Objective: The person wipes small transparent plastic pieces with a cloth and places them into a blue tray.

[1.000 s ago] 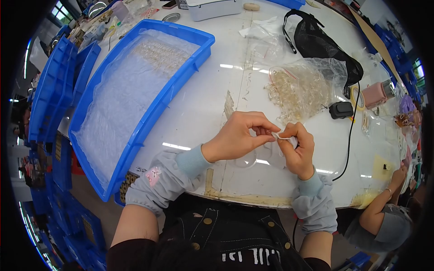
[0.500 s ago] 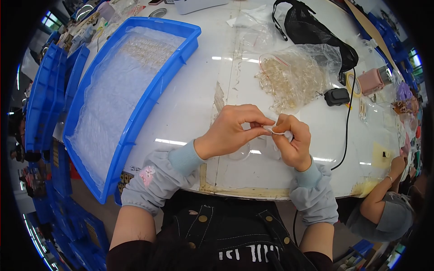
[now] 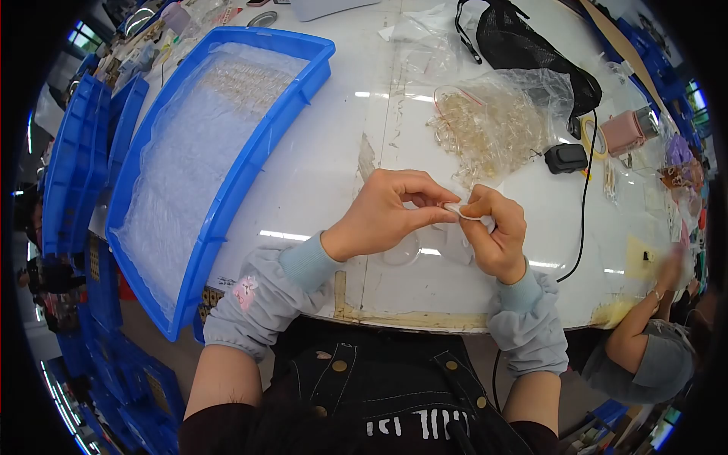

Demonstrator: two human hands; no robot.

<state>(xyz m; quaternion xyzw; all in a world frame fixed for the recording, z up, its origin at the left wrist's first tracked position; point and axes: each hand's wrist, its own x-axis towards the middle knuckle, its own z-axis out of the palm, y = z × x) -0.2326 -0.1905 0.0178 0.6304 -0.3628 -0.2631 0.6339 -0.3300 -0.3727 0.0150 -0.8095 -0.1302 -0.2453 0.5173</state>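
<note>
My left hand (image 3: 388, 214) is closed in a pinch at its fingertips, which meet those of my right hand; what it pinches is too small to make out. My right hand (image 3: 494, 233) is closed on a small white cloth (image 3: 472, 218) that sticks out between its thumb and fingers. Beneath the hands a clear round dish (image 3: 402, 249) lies on the white table. Just beyond them is an open plastic bag of small clear and golden pieces (image 3: 485, 133).
On the left a blue tray (image 3: 220, 199) lined with clear film holds rows of small pieces. A black mesh bag (image 3: 516, 45), a black case (image 3: 566, 158) with a cable, yellow tape and a pink container (image 3: 623, 134) are at the right. A co-worker's arm (image 3: 628, 334) is far right.
The view has shifted, so the tray and table items sit slightly further left and higher. Both hands stay together at the white cloth, with small finger movements. The co-worker's hand has moved and is blurred.
</note>
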